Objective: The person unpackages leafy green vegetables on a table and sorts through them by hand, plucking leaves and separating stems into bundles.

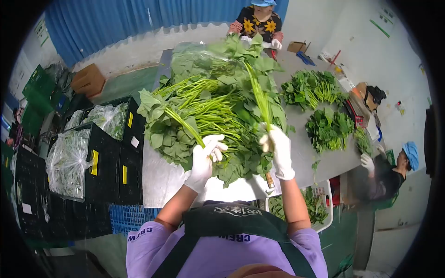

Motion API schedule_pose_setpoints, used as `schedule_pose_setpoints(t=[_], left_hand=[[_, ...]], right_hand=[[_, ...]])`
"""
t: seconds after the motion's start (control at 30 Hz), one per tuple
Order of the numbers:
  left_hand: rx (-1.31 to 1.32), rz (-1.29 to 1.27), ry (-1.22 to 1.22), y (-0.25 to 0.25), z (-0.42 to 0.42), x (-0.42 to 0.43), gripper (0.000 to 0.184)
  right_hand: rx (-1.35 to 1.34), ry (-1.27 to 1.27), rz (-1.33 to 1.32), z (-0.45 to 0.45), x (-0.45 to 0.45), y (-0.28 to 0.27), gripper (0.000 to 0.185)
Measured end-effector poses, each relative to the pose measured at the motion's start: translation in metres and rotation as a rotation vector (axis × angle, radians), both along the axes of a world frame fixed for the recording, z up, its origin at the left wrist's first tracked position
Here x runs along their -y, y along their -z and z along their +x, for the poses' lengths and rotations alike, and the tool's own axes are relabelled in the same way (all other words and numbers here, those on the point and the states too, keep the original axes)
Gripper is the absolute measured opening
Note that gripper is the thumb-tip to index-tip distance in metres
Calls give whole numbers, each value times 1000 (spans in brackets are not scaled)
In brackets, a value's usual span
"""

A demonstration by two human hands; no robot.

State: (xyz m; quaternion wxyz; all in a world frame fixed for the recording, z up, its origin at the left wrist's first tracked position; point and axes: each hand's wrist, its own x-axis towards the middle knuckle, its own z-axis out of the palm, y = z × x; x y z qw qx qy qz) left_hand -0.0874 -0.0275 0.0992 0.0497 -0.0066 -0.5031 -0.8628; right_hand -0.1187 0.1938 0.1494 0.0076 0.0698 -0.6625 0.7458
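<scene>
A big heap of leafy greens with long pale stems (pixel 218 109) lies on the metal table (pixel 155 187). My left hand (pixel 207 157), in a white glove, is closed round the lower ends of a few stems whose leaves point up and left. In my right hand (pixel 277 147), also gloved, is a thicker bunch of stems (pixel 260 99), held near its lower end with the leaves pointing away from me. Below my right hand, a small brown-handled tool (pixel 269 180) lies at the table's near edge.
Two leafy piles (pixel 328 129) lie at the right. Black crates with bagged greens (pixel 69 160) stand left. A white basket (pixel 330 204) sits below the table's near edge. One person (pixel 262 25) stands across the table, another (pixel 394 178) at the right.
</scene>
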Motion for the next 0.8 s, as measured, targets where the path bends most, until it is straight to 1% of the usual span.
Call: schedule_pose_setpoints(t=[0.03,0.07,0.17,0.3,0.4,0.47,0.53,0.57,0.6,0.63,0.67,0.73,0.8], left_hand=[[42,5,30,-4,-2,-4,28],[29,5,26,-7,-2,-9,26],[58,14,34,-8,-3,-17,24],[97,19,25,-2,-7,-20,27],[107,5,35,0,-14,-19,31],[119,80,28,12,-22,-19,27],[171,140,37,13,-25,-16,29],[129,158,43,15,-27,-12,28],[86,176,50,17,-29,-9,28],[93,135,-16,15,-28,-10,27],[56,88,-35,29,-31,-8,26],[121,-55,-26,14,-22,-8,26],[104,-88,29,-1,-11,-14,26]], right_hand=[[107,-104,68,0,1,4,28],[208,-211,137,0,1,7,27],[148,-115,46,14,13,8,26],[174,-221,3,13,18,23,26],[213,-265,23,17,22,37,26],[186,-286,71,19,25,47,26],[162,-308,102,21,31,58,28],[162,-303,231,25,29,61,31],[159,-297,212,28,29,68,32],[154,-312,223,28,28,73,32],[148,-325,235,28,27,76,32],[144,-282,175,30,34,67,30],[158,-264,92,34,40,57,29]])
